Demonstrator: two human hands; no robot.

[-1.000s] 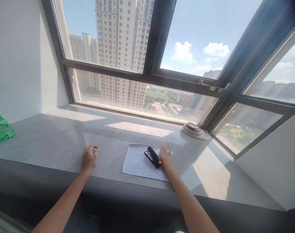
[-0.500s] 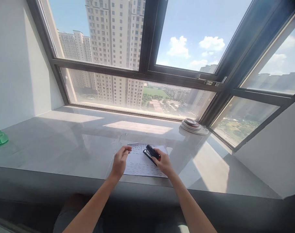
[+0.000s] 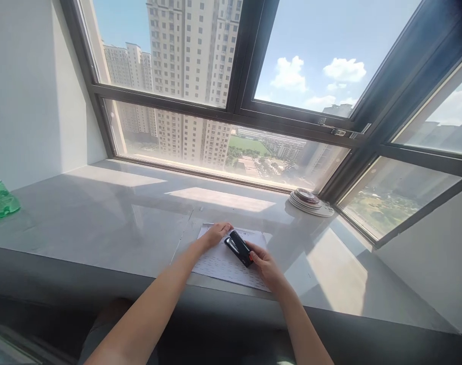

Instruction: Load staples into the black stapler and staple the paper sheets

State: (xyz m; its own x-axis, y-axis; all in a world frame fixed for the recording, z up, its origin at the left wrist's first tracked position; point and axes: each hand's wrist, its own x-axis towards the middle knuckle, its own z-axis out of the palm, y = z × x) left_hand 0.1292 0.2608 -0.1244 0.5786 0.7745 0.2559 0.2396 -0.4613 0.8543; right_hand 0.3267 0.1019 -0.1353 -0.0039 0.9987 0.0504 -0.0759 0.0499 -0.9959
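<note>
A black stapler (image 3: 239, 248) with a small red-orange part near its rear end is held slantwise over white sheets of paper (image 3: 219, 266). My right hand (image 3: 264, 261) is closed around its rear right side, thumb on the near side. My left hand (image 3: 216, 234) has its fingers pinched together just by the stapler's far-left end. Whether those fingertips touch the stapler or hold anything small, I cannot tell. Rows of dark writing or print cover the paper, which lies near the front edge of the sill and is partly covered by both hands.
The papers lie on a wide grey window sill (image 3: 101, 218). A stack of round, plate-like things (image 3: 307, 200) stands at the back right by the window frame. At the far left is a green translucent plastic container (image 3: 0, 200). A small white bit (image 3: 201, 208) lies behind the papers.
My left hand has moved right, from the paper's left side to the stapler's far end. The stapler has turned in my right hand, showing more of its top. The view has shifted slightly.
</note>
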